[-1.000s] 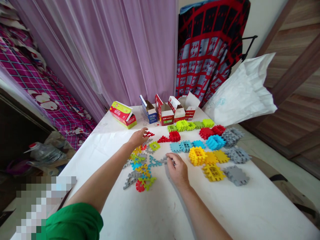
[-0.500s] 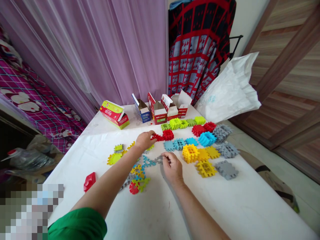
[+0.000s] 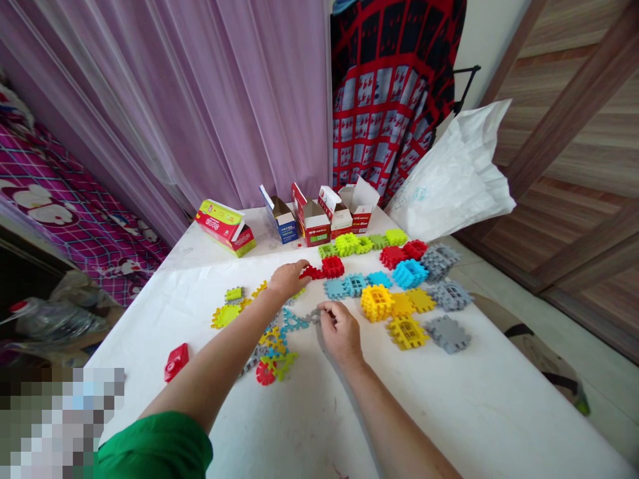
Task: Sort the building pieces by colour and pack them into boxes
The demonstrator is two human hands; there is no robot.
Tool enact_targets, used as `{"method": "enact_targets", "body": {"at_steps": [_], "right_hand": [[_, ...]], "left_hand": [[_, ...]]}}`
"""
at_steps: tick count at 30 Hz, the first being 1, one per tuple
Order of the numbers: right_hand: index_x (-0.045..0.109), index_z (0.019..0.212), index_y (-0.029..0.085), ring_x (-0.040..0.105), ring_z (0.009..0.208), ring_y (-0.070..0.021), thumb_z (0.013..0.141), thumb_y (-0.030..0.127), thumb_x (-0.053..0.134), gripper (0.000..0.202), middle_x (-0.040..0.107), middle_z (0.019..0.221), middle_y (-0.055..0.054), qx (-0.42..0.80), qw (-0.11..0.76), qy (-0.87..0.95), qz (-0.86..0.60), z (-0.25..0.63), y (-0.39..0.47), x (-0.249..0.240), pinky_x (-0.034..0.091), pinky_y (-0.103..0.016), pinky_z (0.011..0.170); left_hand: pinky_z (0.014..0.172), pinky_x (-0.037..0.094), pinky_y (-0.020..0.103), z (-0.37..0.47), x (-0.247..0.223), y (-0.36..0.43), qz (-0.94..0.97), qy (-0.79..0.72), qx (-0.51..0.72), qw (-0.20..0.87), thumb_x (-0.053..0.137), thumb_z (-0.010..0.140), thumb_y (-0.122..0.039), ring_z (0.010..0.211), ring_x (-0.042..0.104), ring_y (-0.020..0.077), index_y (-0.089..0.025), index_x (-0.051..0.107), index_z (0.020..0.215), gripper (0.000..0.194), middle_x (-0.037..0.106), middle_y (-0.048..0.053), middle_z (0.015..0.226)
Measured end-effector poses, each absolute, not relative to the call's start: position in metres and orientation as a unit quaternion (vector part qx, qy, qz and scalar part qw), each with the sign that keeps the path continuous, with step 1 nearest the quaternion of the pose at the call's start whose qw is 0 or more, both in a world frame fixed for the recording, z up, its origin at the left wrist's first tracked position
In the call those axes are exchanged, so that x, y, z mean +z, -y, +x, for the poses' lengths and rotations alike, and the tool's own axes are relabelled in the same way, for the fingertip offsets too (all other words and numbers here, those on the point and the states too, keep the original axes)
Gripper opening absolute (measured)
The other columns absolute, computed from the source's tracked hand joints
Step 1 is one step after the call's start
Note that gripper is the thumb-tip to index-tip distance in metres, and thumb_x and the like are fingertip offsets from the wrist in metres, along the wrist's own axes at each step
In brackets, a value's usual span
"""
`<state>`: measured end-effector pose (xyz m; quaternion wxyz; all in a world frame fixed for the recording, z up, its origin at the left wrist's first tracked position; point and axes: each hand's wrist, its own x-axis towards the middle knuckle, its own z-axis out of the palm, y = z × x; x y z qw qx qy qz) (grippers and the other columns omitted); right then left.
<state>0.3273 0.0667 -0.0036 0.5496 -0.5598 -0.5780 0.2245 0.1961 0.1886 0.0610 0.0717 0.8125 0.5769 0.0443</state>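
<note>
Carton (image 3: 225,227), red and yellow-green, at back left of white table (image 3: 299,426), its pale lettering too small to read. Left hand (image 3: 288,278) at left end of low red toothed pieces (image 3: 313,273), mid-table, long axis sideways, pointing right toward red blocks (image 3: 333,267); pinch or mere touch, cannot tell. Grey piece (image 3: 314,317) beside right hand (image 3: 342,330), fingers curled, thumb gap narrow, hold unclear.

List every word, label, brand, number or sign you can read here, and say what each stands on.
None is readable; there are only marks:
Red-and-yellow box: pale lettering, too small.
Blue box: white lettering, too small.
Red box: white lettering and a green label, too blurred.
Red-and-white box: marks, too small.
Rightmost box: pale marks, too small.
White bag: faint greenish print, too blurred.
</note>
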Motion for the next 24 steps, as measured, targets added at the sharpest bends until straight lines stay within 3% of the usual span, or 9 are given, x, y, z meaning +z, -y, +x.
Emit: {"method": "enact_targets", "body": {"at_steps": [6,14,18,24], "right_hand": [[0.066,0.084,0.021,0.064,0.078,-0.0171,0.081,0.021,0.045,0.021,0.07,0.086,-0.005,0.221,0.549,0.58,-0.56,0.328,-0.068,-0.004,0.05,-0.028,0.073],[0.067,0.083,0.021,0.065,0.074,-0.0176,0.079,0.029,0.046,0.022,0.071,0.084,-0.005,0.222,0.551,0.58,-0.557,0.33,-0.07,-0.008,0.052,-0.029,0.071],[0.067,0.08,0.022,0.066,0.075,-0.0188,0.077,0.034,0.047,0.024,0.072,0.084,-0.005,0.227,0.548,0.584,-0.555,0.334,-0.07,-0.009,0.053,-0.03,0.071],[0.068,0.081,0.021,0.065,0.072,-0.0201,0.075,0.04,0.048,0.028,0.072,0.083,-0.007,0.232,0.543,0.578,-0.563,0.338,-0.063,-0.01,0.053,-0.032,0.071]], "left_hand": [[0.1,0.043,0.034,0.175,0.061,-0.177,0.813,-0.574,0.08,0.063,0.055,0.086,-0.031,0.115,0.06,0.0234,-0.021,0.052,0.13,0.045,0.063,0.008,0.129],[0.101,0.045,0.037,0.114,0.059,-0.101,0.792,-0.592,0.139,0.042,0.049,0.089,-0.027,0.112,0.062,0.0218,-0.021,0.062,0.119,0.033,0.068,0.007,0.119],[0.104,0.043,0.045,0.093,0.038,-0.053,0.79,-0.573,0.213,0.038,0.051,0.089,-0.033,0.121,0.056,0.0258,-0.021,0.064,0.117,0.033,0.064,0.01,0.126],[0.11,0.032,0.056,0.087,0.016,-0.007,0.769,-0.608,0.195,0.036,0.056,0.085,-0.046,0.136,0.04,0.0315,-0.025,0.057,0.128,0.048,0.049,0.012,0.143]]}}
